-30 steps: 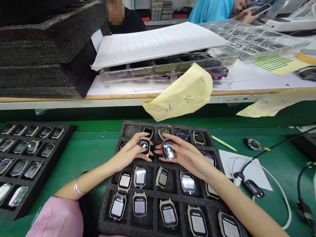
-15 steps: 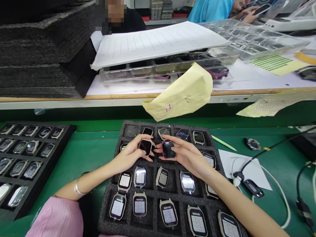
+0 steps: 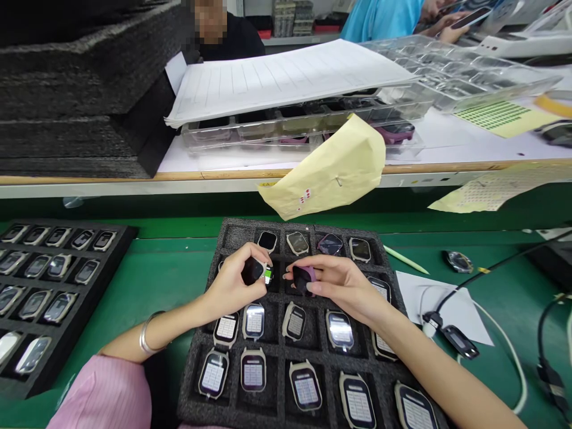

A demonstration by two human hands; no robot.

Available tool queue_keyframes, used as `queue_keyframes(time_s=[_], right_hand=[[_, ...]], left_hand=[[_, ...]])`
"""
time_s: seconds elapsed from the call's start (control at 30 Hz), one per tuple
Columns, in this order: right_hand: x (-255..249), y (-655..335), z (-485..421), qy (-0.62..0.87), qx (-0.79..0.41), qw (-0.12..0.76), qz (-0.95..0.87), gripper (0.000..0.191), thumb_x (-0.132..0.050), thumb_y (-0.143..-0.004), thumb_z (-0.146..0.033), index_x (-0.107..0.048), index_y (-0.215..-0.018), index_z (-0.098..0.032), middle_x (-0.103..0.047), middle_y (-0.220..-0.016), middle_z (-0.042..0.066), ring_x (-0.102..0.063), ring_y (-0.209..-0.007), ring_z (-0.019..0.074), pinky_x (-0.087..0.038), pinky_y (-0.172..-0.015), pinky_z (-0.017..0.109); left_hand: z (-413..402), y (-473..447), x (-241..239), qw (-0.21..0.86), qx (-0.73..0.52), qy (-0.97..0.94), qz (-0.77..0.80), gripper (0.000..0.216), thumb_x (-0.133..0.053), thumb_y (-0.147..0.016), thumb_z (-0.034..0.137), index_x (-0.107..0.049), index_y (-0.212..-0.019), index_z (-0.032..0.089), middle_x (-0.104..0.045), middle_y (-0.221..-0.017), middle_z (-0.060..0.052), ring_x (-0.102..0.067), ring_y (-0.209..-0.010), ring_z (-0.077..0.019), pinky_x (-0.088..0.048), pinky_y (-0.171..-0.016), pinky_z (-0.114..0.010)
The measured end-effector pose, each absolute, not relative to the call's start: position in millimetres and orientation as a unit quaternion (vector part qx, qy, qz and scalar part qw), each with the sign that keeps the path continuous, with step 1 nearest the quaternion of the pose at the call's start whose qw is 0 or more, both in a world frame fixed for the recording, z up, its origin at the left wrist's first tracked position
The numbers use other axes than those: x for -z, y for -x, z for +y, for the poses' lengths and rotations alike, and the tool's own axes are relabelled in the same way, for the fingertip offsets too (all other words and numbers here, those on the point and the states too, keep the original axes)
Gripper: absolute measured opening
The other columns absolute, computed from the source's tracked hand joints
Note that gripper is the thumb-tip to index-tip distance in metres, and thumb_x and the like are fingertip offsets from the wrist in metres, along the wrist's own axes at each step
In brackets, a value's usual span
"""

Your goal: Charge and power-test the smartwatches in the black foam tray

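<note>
My left hand point(image 3: 230, 280) is closed around a light-rimmed smartwatch point(image 3: 252, 271) without a strap, its dark screen tilted. Just right of that watch, a smartwatch with a green patch on its screen point(image 3: 269, 274) shows partly behind my fingers. Between the fingers and thumb of my right hand point(image 3: 346, 286) is a purple smartwatch point(image 3: 302, 279), turned at an angle. Both hands are over a black foam tray point(image 3: 275, 357). Several watch bodies lie in its compartments, the front ones with lit, list-like screens and the back row with dark screens.
Another foam tray of watches point(image 3: 120, 238) lies at the left. On the right are a green pen point(image 3: 406, 260), white paper point(image 3: 465, 310), cables and a small black device point(image 3: 459, 341). A shelf point(image 3: 214, 177) holds stacked foam, papers and clear trays. Two people sit beyond.
My left hand has tilted its watch and shifted slightly left, away from the right hand. My right hand has turned the purple watch, showing its purple side. The back-row watches are less covered.
</note>
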State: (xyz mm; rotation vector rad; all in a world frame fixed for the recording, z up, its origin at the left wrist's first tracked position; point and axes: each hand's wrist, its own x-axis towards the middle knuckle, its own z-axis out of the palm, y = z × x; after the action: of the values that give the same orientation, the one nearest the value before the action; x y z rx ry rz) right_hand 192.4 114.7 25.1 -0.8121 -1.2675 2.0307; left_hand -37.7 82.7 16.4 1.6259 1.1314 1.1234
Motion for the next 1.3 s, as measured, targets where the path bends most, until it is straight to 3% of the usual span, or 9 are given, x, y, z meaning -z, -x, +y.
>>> queue_keyframes(time_s=[0.17,0.3,0.67,1.3], right_hand=[[-26.3,-192.0,113.1,0.293,-0.768,0.303,-0.481,0.036,-0.081,-0.074,-0.018,-0.072,-0.108,-0.024,-0.074,-0.104,0.007,-0.067,-0.102,0.0216,-0.05,-0.094,0.036],[-26.8,-192.3,114.0,0.291,-0.768,0.287,-0.493,0.041,-0.08,-0.076,-0.023,-0.069,-0.115,-0.024,-0.072,-0.111,0.008,-0.066,-0.108,0.0241,-0.048,-0.097,0.04],[-25.0,-192.4,115.6,0.325,-0.749,0.311,-0.487,0.036,-0.08,-0.076,-0.022,-0.072,-0.11,-0.024,-0.074,-0.105,0.009,-0.068,-0.103,0.0245,-0.051,-0.093,0.038],[-31.1,-195.2,112.3,0.326,-0.733,0.319,-0.505,0.037,-0.082,-0.072,-0.023,-0.073,-0.108,-0.023,-0.075,-0.101,0.01,-0.069,-0.099,0.0253,-0.051,-0.094,0.041]], left_hand=[[83.8,37.5,-14.7,0.413,-0.454,-0.653,0.444,0.031,-0.055,-0.069,0.0,-0.05,-0.092,0.021,-0.058,-0.098,-0.004,-0.056,-0.098,-0.0195,-0.042,-0.089,-0.032],[83.8,37.4,-13.2,0.408,-0.452,-0.66,0.441,0.03,-0.058,-0.073,0.003,-0.05,-0.096,0.021,-0.057,-0.1,-0.004,-0.055,-0.101,-0.0196,-0.041,-0.091,-0.032],[84.3,37.8,-13.7,0.385,-0.457,-0.674,0.433,0.033,-0.053,-0.066,-0.004,-0.05,-0.088,0.02,-0.056,-0.091,-0.001,-0.055,-0.087,-0.0161,-0.041,-0.08,-0.028],[81.9,37.0,-17.0,0.371,-0.486,-0.663,0.431,0.032,-0.053,-0.068,-0.003,-0.047,-0.089,0.021,-0.058,-0.094,-0.003,-0.057,-0.09,-0.0168,-0.043,-0.081,-0.03]])
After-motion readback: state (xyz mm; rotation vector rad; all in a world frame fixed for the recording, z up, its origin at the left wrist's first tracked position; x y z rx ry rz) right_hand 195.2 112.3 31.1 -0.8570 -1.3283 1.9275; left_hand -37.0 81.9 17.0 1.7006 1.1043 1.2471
